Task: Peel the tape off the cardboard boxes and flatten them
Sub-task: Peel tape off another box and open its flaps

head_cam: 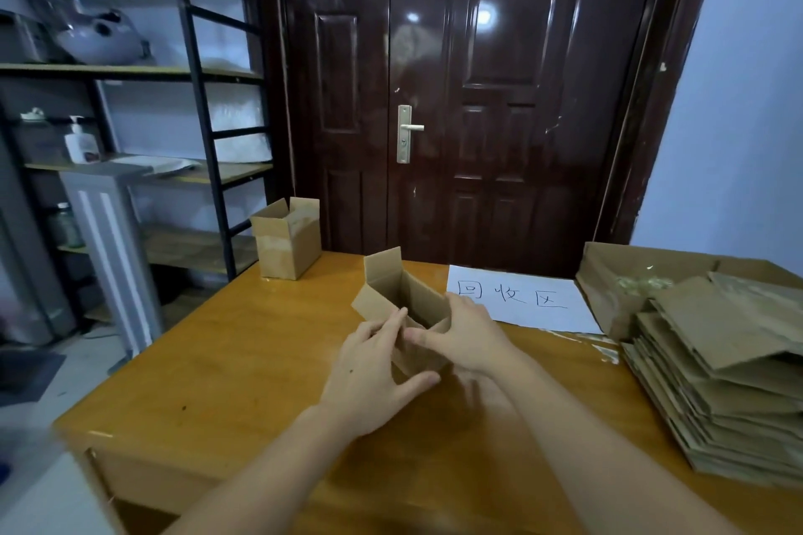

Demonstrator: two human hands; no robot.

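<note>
A dark brown glossy panelled door (pixel 469 100) stands beyond the hands, a black metal shelving rack (pixel 195 100) to their left.

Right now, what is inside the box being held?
The held box looks empty: only bare inner walls show. Its bottom is hidden by the left hand and right hand gripping its near side.

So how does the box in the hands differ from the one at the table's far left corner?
The held box is tilted and gripped by the left hand and right hand; the corner box stands upright, untouched. The held box's flaps splay outward, while the corner box's flaps stand up. The held box is nearer the camera. Both are small, brown, open and unflattened.
</note>
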